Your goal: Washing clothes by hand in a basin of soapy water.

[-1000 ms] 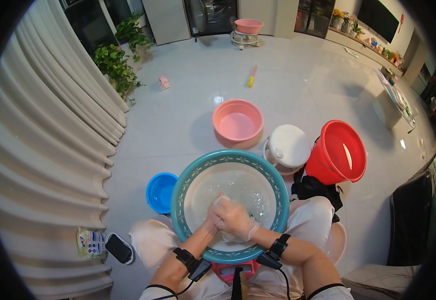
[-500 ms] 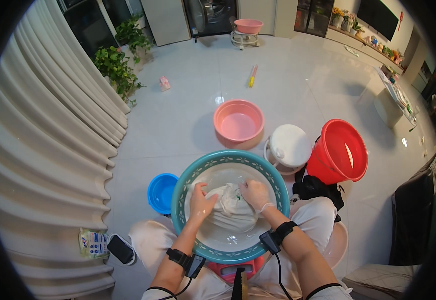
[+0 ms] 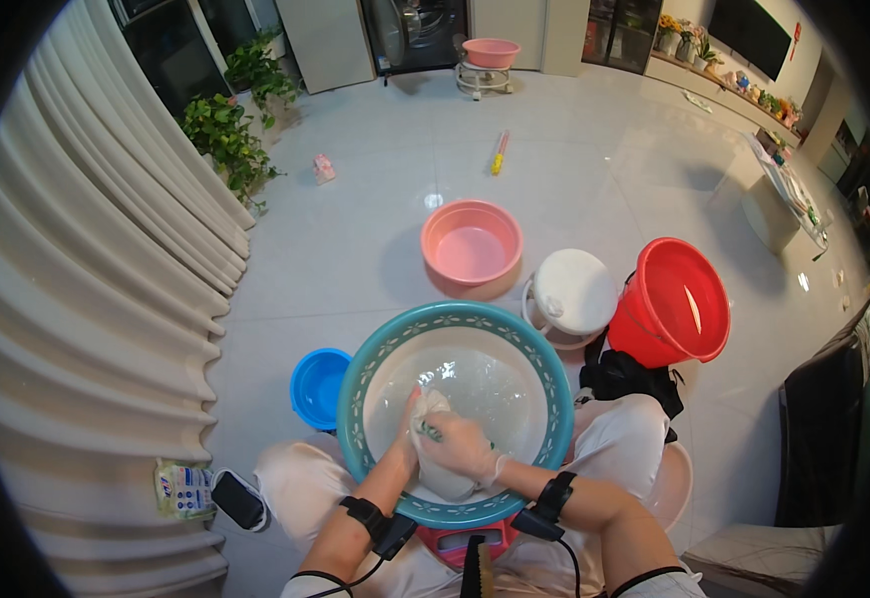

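Between my knees sits a large basin (image 3: 363,344) with a teal patterned rim and a white inside, holding water. A wet white cloth (image 3: 445,480) with a green print is bunched in it, toward the near side. My right hand (image 3: 465,447) is closed in a fist on the cloth's upper part and seems to wear a clear glove. Along the cloth's left side, my left hand (image 3: 407,434) grips its edge, with some fingers hidden behind the fabric. The two hands are close together.
Beyond the basin stand a pink basin (image 3: 472,274), a white stool (image 3: 574,294) and a red bucket (image 3: 644,319). At the left are a small blue basin (image 3: 305,404), a phone (image 3: 238,501), a wipes packet (image 3: 180,488) and a long curtain (image 3: 106,299).
The hands have come together and moved nearer me. The cloth, spread between them before, is now bunched and drawn to the near left, showing more water at the far side.
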